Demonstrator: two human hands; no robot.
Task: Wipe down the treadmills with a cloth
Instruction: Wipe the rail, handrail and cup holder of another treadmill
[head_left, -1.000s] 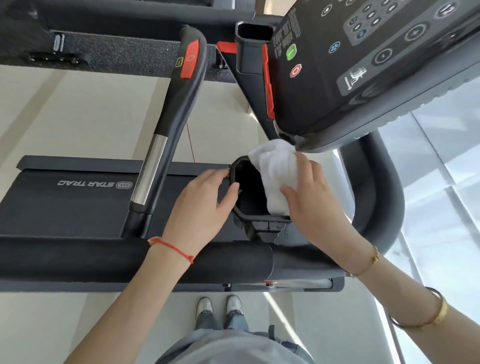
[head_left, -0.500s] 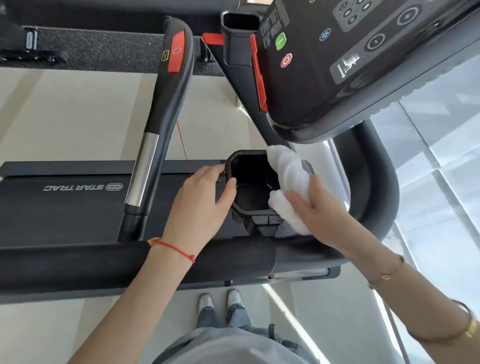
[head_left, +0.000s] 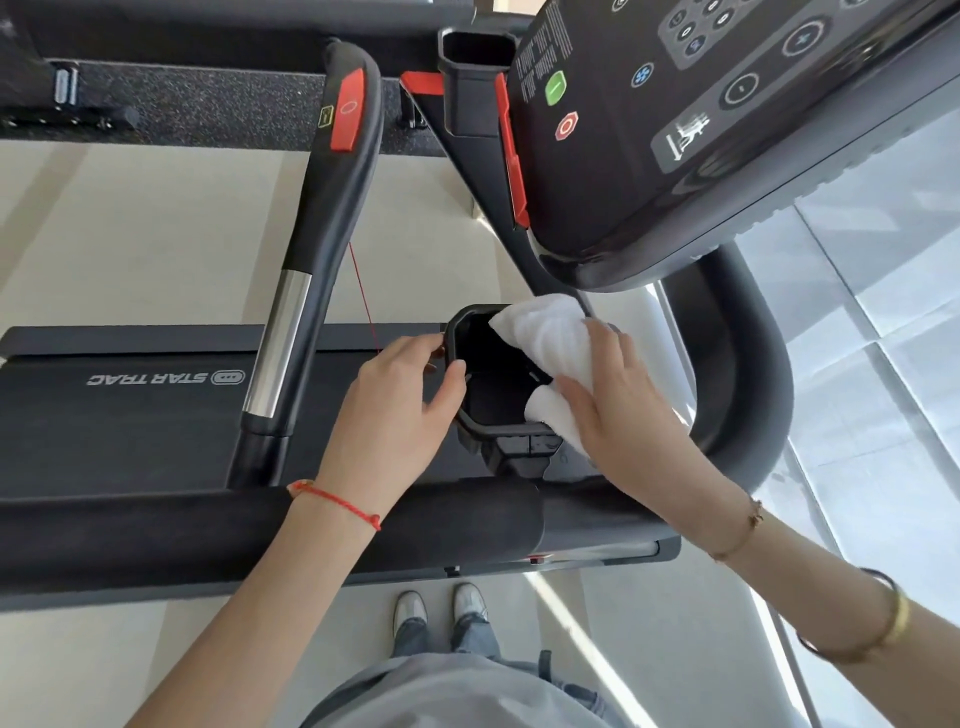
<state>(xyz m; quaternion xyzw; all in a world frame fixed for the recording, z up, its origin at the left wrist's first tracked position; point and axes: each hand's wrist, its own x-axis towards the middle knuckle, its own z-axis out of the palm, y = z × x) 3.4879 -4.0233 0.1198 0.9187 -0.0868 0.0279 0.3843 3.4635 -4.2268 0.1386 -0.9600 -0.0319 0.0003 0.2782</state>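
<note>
A black treadmill fills the view, with its belt deck (head_left: 119, 415) at the left and its console (head_left: 675, 130) at the upper right. Below the console sits a black cup holder (head_left: 493, 400). My right hand (head_left: 618, 410) is closed on a white cloth (head_left: 550, 332), pressing it over the holder's right rim and into the cavity. On the holder's left rim rests my left hand (head_left: 400, 410), thumb and fingers gripping its edge. Part of the cloth is hidden under my right hand.
A black handrail (head_left: 322, 228) with a red pad and chrome section slants up the left. The curved front bar (head_left: 748, 374) wraps around at the right. A second cup holder (head_left: 475, 78) sits higher up. Pale floor and my shoes (head_left: 441, 608) lie below.
My right hand has shifted the cloth around the holder's right rim, from inside the cavity toward the upper right edge. My left hand has kept its hold on the left rim.
</note>
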